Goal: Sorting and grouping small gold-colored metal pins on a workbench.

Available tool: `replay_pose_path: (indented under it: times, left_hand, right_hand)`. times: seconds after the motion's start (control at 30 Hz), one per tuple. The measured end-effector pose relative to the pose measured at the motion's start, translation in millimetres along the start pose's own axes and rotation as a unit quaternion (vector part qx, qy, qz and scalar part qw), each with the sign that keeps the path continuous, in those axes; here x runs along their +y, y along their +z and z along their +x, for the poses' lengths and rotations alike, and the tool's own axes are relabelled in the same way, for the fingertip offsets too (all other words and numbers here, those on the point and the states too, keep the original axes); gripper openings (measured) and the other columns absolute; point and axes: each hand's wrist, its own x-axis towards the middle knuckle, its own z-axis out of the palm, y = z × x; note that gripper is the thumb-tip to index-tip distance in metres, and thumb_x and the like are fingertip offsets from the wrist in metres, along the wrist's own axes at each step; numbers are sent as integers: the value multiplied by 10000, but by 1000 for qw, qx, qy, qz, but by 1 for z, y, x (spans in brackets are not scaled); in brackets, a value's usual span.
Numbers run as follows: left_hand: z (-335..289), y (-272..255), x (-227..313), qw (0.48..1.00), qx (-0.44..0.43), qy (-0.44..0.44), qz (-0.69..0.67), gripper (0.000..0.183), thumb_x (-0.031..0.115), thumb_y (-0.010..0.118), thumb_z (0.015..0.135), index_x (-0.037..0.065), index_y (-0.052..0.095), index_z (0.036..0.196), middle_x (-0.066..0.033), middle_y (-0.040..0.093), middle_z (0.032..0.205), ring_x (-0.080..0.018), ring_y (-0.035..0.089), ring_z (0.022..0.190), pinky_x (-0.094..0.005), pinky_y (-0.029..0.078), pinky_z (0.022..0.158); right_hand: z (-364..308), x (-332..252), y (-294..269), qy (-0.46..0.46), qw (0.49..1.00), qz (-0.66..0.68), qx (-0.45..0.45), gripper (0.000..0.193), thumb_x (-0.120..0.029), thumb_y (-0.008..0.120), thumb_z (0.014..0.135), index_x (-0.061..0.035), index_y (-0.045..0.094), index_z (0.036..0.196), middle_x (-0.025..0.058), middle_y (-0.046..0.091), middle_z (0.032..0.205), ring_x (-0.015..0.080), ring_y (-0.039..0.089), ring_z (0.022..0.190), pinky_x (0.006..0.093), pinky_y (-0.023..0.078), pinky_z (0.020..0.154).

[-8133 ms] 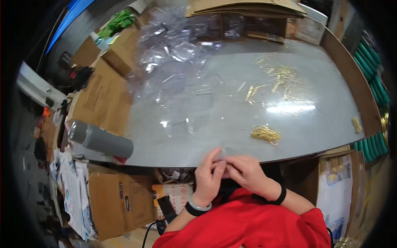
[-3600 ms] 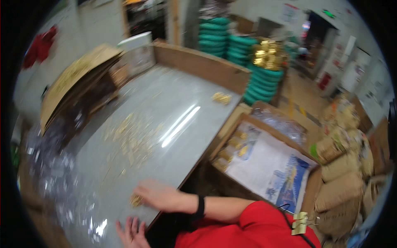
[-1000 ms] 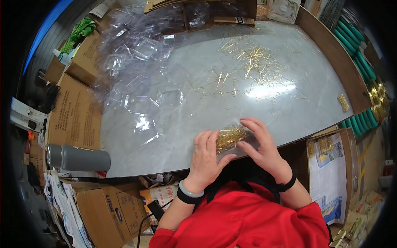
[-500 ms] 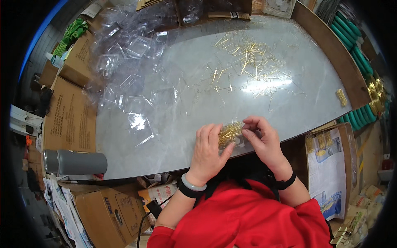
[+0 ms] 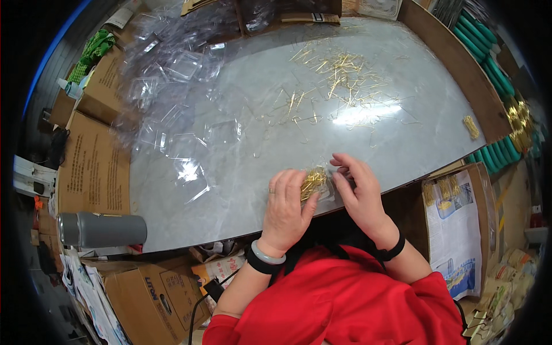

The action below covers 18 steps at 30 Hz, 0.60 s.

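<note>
My left hand (image 5: 287,198) is closed round a bunch of gold wire hooks (image 5: 314,181) at the table's near edge. Its thumb presses on the near side of the bunch. Beside it, my right hand (image 5: 361,192) has its thumb and fingers apart, just right of the bunch, with nothing visible between them. A small clear plastic piece (image 5: 328,193) shows between the hooks and my right hand; I cannot tell if either hand touches it. Farther off, a loose heap of gold wire hooks (image 5: 347,72) spreads over the grey table (image 5: 241,201).
Clear plastic cases (image 5: 187,66) pile up at the far left. A grey bottle (image 5: 109,230) lies at the left edge, near a cardboard box (image 5: 95,167). One small gold bundle (image 5: 471,127) lies by the right-hand board (image 5: 460,69). Below stands an open carton (image 5: 486,218) lined with printed paper.
My right hand's thumb and fingertips have spread apart beside the bunch. The left hand keeps its grip, and the whole view has shifted slightly.
</note>
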Motion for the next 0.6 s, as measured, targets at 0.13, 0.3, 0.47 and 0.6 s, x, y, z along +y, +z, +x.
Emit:
replay_pose_path:
  times: [0.13,0.3,0.47,0.6]
  left_hand:
    - [2,-2,3,999,-12,33,18,447,171,692,939,5,520,1317,-186,536,1265,-406,506,1201,-501,409,1054]
    - [-1,0,2,998,-19,47,49,456,182,673,958,7,502,1342,-187,536,1277,-423,495,1254,-535,365,1126]
    - [-3,1,-5,999,-32,10,-19,520,226,672,970,-5,458,1383,-220,519,1346,-457,471,1322,-558,327,1176]
    - [-5,1,-4,1000,-17,5,-26,522,218,679,969,-16,453,1378,-236,526,1345,-458,483,1311,-546,371,1134]
  right_hand:
    - [15,7,6,17,999,44,-19,348,-37,673,913,-33,621,1257,116,710,1047,267,676,909,373,535,819]
    - [24,11,9,52,994,98,-19,269,-25,682,904,-19,665,1172,119,715,1007,262,681,872,367,538,792]
    - [11,-11,1,-50,997,-57,15,188,-33,673,914,-21,694,1101,139,713,960,306,675,882,391,523,800]
    - [-15,-14,10,-105,991,-73,-37,324,-30,625,950,-24,634,1273,183,668,1201,363,606,1186,432,497,966]
